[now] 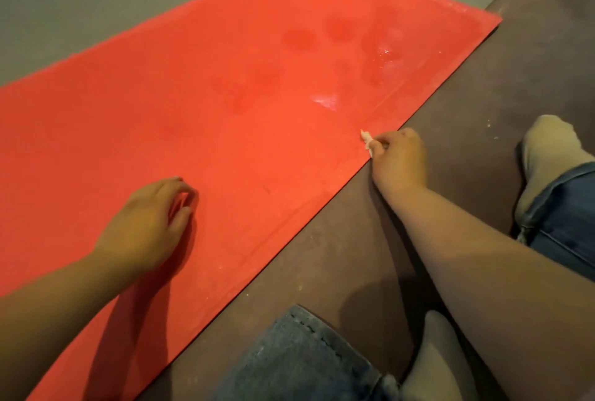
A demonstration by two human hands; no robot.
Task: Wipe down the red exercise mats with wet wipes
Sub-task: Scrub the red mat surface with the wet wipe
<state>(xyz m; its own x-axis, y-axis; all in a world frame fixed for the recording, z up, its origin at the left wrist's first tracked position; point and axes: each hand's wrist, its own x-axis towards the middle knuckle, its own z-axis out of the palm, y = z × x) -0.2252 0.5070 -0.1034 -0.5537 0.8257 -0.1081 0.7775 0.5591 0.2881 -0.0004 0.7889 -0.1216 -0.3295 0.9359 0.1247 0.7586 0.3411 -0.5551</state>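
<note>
Red exercise mat lies flat on the floor. The right hand, at 3 o'clock, pinches a small crumpled wet wipe on the mat's near edge. The left hand, at 8 o'clock, rests loose-fingered on the mat, holding nothing. Wet patches shine toward 1 o'clock. Likely trouble: so small a wipe may shred or dry, and a hard stroke could lift the unpinned edge.

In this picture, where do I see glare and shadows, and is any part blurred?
Head view: white glare sits on wet-looking patches of the red mat, toward its far right corner. Head view: the left hand casts a soft shadow to its right, and its fingertips look slightly smeared. Head view: the right hand, pinching the wipe, is sharper.
</note>
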